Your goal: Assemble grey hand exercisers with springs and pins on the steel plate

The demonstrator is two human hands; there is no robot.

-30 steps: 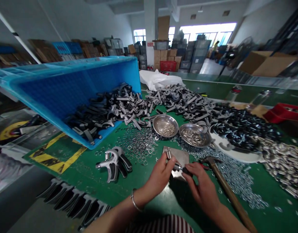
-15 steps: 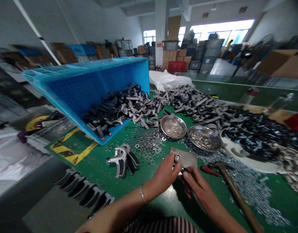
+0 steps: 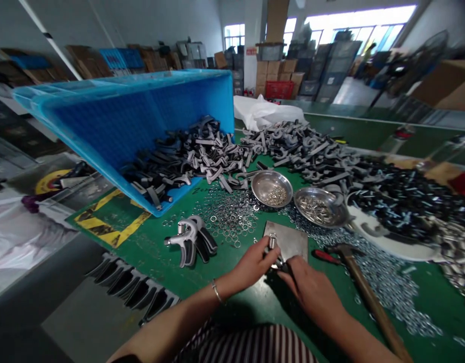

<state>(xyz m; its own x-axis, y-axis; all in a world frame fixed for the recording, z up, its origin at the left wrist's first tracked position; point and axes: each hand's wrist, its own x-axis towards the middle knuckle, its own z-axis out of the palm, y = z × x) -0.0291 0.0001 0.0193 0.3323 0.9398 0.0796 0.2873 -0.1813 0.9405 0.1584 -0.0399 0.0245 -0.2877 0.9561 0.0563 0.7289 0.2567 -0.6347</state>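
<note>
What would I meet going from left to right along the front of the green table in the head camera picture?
Spring hand grip exerciser → left hand → right hand → wooden-handled hammer → heap of small silver rings

Coil spring [image 3: 272, 243] in left hand [image 3: 251, 264], right hand [image 3: 311, 292] just beside, steel plate [image 3: 289, 239] underneath

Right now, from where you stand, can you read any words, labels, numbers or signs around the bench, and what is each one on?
"Zo…": handwritten-looking marks on the green bench mat beside the blue crate; the rest is too blurred to read.
Small red sign on the white pillar: too small to read.
</note>
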